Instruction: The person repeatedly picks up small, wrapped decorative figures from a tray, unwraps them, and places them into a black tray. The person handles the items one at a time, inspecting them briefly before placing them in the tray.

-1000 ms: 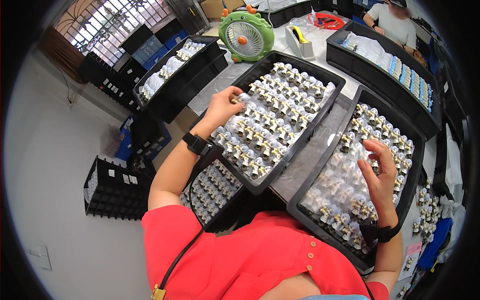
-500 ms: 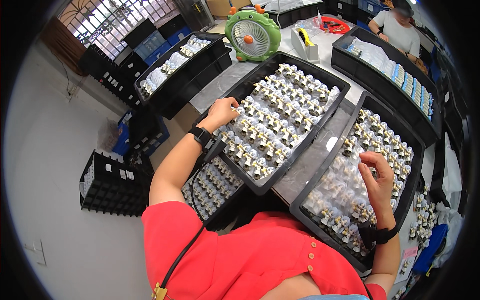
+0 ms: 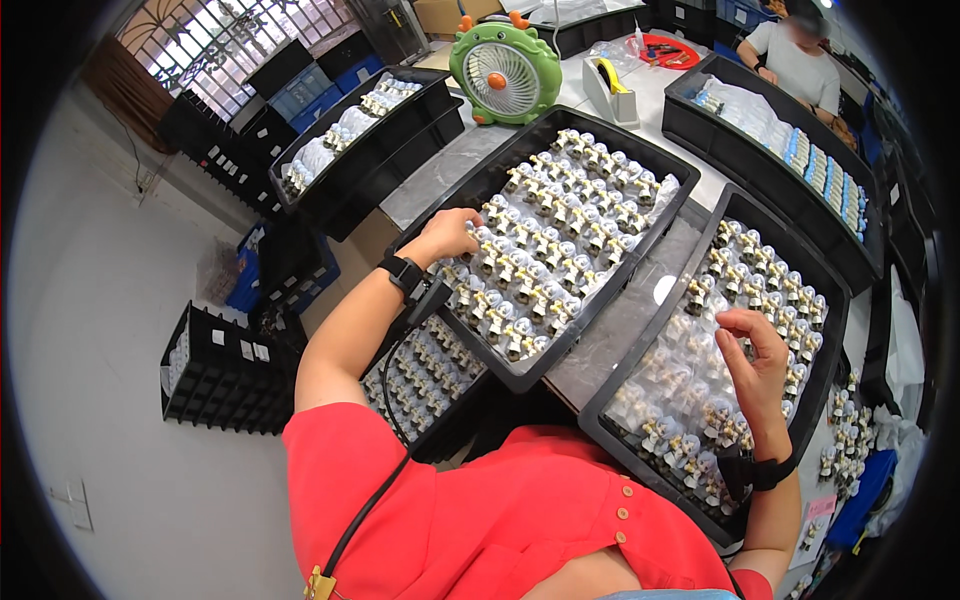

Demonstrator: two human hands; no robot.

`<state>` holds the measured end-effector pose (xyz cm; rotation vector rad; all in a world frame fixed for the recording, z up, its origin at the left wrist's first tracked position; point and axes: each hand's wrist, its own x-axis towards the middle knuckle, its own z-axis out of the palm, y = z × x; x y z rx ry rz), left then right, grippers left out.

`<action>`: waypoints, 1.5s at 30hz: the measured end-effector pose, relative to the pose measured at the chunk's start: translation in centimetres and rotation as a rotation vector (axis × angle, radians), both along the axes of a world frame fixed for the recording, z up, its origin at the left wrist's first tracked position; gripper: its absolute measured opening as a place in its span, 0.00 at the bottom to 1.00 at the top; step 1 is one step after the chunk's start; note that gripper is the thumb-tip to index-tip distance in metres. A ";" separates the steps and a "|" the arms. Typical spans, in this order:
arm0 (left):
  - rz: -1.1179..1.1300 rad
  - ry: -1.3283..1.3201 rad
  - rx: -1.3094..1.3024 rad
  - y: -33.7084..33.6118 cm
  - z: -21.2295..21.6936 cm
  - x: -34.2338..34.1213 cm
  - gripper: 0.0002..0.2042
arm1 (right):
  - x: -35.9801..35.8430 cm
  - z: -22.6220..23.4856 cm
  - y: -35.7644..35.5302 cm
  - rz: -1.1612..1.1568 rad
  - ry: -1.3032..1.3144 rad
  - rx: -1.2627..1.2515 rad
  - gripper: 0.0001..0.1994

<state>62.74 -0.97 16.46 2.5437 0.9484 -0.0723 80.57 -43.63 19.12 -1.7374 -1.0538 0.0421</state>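
My left hand (image 3: 450,235) reaches over the left side of the middle black tray (image 3: 530,372). Its fingers are bent and closed around a small figurine at the left end of a row, mostly hidden by the fingertips. Rows of small white, yellow and dark figurines (image 3: 548,243) stand in this tray on clear plastic. Above the right black tray (image 3: 597,410) hovers my right hand (image 3: 757,352), fingers curved, thumb apart from them, nothing visible between. Beneath that hand, a crumpled clear plastic sheet (image 3: 665,365) covers part of the figurines.
A green fan (image 3: 507,70) and a tape dispenser (image 3: 608,92) stand behind the middle tray. Black bins (image 3: 690,115) with more figurines are at the far right and far left (image 3: 345,190). Another filled tray (image 3: 425,380) sits lower, by my left side. A person (image 3: 797,65) sits far right.
My left hand has shifted slightly down and its fingers have bent closer to the row's end. My right hand has barely moved.
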 end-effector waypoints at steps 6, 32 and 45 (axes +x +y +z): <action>0.052 -0.010 -0.147 0.0 -0.1 0.2 0.19 | 0.0 0.0 0.0 0.003 0.001 -0.011 0.07; -0.451 -0.345 -0.178 -13.5 8.3 3.1 0.18 | 0.4 -1.5 0.2 0.196 -0.012 -0.185 0.08; -1.372 -1.529 -0.943 -33.8 15.0 4.6 0.09 | 1.5 -2.9 -0.2 0.186 -0.050 -0.251 0.12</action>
